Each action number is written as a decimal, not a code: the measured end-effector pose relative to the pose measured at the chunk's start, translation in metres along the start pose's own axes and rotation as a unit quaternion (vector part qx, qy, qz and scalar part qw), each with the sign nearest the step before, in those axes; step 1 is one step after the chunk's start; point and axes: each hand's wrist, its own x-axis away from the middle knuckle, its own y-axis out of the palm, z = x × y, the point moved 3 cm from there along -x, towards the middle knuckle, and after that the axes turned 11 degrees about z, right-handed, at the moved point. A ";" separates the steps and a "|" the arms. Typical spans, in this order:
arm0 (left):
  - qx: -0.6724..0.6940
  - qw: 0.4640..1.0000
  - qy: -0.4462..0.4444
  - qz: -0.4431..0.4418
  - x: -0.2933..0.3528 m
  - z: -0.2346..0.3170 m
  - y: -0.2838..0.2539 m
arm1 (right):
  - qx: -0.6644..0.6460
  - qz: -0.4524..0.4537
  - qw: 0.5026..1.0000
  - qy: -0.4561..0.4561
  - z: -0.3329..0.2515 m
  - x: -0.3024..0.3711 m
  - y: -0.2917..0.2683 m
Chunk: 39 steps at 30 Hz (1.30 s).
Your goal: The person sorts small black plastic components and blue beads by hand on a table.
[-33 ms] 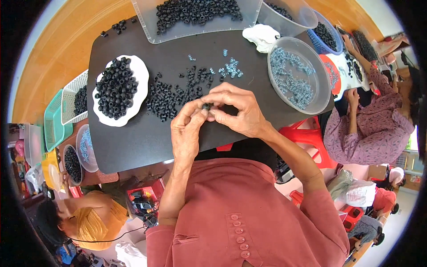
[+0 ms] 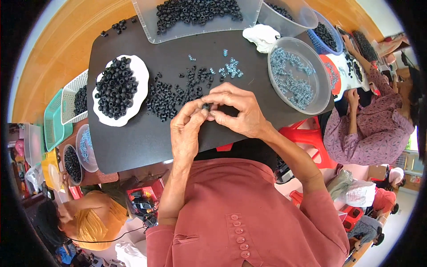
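My left hand [image 2: 187, 133] and my right hand [image 2: 240, 111] meet above the black board [image 2: 133, 142]. Together their fingertips pinch one small black ring [image 2: 206, 107]. Just beyond the hands lies a loose pile of black rings [image 2: 171, 95]. A few small blue-grey pieces [image 2: 229, 69] are scattered farther back. To the left, a white plate [image 2: 141, 73] is heaped with black rings. A clear round bowl [image 2: 272, 84] at the right holds several blue-grey pieces.
A clear tray [image 2: 153, 33] of black rings, a white cloth [image 2: 262, 35] and a clear tub [image 2: 296, 20] stand at the back. Green [image 2: 53, 120] and white [image 2: 71, 93] baskets sit left. One person in purple [image 2: 369, 129] sits right, another in orange [image 2: 93, 218] lower left.
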 end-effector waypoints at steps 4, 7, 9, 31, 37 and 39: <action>0.038 0.998 -0.048 -0.005 -0.004 -0.003 -0.005 | 0.040 0.008 0.997 -0.060 0.002 0.002 0.001; 0.057 0.995 -0.078 -0.023 -0.006 0.000 -0.004 | 0.059 0.023 0.995 -0.080 0.003 0.002 0.003; 0.064 0.993 -0.096 -0.032 -0.008 0.000 -0.006 | 0.064 0.030 0.994 -0.088 0.004 0.002 0.005; 0.105 0.979 -0.154 -0.077 -0.014 -0.003 -0.010 | 0.154 0.080 0.977 -0.125 0.003 0.001 0.016; 0.087 0.990 -0.095 -0.048 -0.007 -0.003 -0.005 | 0.145 0.067 0.977 -0.139 0.005 0.006 0.011; 0.046 0.997 -0.055 0.000 -0.002 0.002 -0.004 | 0.155 0.069 0.972 -0.161 0.000 0.007 0.007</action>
